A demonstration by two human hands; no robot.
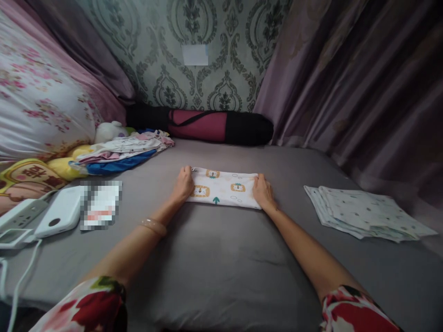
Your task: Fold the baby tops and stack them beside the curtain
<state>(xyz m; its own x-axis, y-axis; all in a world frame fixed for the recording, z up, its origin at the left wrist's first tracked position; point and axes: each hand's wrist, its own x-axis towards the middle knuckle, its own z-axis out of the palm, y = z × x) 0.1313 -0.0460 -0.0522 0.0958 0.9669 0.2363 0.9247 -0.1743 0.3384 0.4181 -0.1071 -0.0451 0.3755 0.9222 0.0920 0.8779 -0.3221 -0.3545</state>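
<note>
A white cloth printed with orange lion faces and green leaves is folded into a long rectangle in the middle of the grey sheet. My left hand grips its left end, fingers closed at the far left corner. At the opposite end my right hand is closed on the far right corner. Between both hands the cloth is stretched fairly flat. Whether it is lifted off the sheet or resting on it, I cannot tell. Some of the fingertips are hidden behind the cloth.
A stack of folded, patterned cloths lies on the right. Piled fabrics and a yellow plush are at the left, near a white power bank, a power strip and cables. A black and maroon bag lies along the wall.
</note>
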